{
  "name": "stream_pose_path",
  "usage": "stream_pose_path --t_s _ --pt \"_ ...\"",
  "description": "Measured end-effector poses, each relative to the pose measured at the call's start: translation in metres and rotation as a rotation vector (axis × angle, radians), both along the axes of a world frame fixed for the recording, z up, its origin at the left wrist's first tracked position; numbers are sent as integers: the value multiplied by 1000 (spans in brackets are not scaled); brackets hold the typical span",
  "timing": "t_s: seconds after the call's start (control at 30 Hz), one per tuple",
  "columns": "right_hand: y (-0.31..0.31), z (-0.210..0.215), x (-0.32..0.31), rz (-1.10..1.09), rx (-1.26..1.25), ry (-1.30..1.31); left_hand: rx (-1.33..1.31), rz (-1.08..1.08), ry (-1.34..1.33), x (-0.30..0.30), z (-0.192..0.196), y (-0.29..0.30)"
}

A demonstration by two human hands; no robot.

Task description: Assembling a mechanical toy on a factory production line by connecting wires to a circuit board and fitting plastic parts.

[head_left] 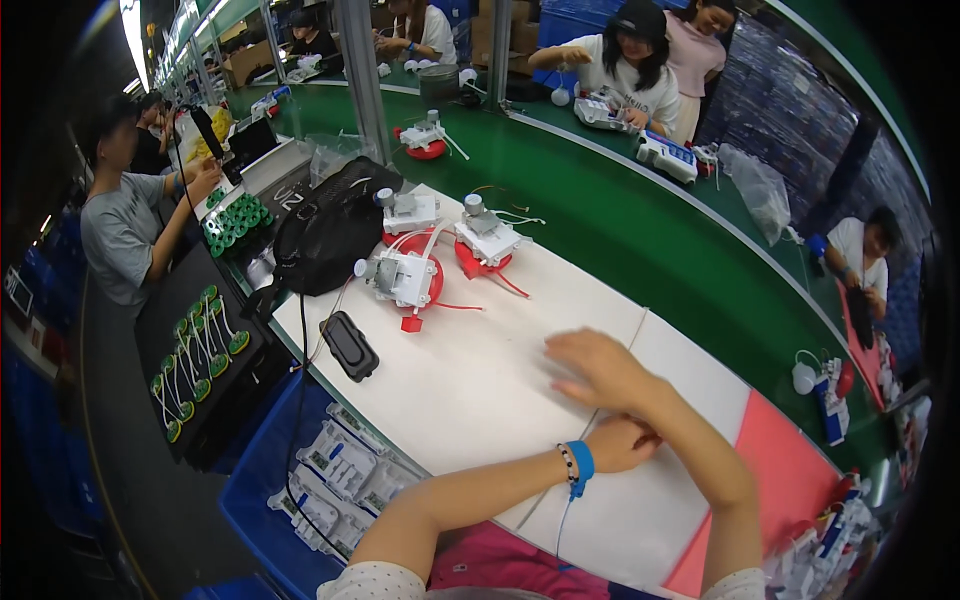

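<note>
- White work mat: it lies flat under my right hand, fingers spread and pressed on it.
- Left hand is tucked beneath the right forearm; I cannot tell its fingers.
- I judge the mat thin, limp and light; best lifted at an edge.
- Beyond the fingertips: white pump assemblies on red bases.

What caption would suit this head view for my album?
Both hands, right hand crossed over left hand, rest empty on a white worktable near three white-and-red assemblies.
</note>
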State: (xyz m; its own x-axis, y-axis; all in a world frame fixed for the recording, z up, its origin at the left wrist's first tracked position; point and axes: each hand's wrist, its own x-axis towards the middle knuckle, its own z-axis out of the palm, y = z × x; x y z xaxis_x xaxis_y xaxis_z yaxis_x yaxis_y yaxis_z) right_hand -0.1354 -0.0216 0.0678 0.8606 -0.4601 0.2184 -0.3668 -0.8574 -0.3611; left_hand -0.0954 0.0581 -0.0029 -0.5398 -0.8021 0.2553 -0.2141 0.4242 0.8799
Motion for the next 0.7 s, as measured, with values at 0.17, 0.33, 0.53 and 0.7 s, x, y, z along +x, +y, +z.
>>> stream_pose_path --t_s 0.17,0.33,0.53,0.7 --pt "76 13 -18 -27 237 31 41 81 27 6 -20 -8" --pt "116 -28 -16 12 -181 -8 158 88 162 -6 -3 -11" --pt "118 -48 -20 -29 -256 -182 40 156 152 -8 -4 -9" --pt "121 -50 -24 -5 -294 -208 -2 185 78 -10 -5 -7"
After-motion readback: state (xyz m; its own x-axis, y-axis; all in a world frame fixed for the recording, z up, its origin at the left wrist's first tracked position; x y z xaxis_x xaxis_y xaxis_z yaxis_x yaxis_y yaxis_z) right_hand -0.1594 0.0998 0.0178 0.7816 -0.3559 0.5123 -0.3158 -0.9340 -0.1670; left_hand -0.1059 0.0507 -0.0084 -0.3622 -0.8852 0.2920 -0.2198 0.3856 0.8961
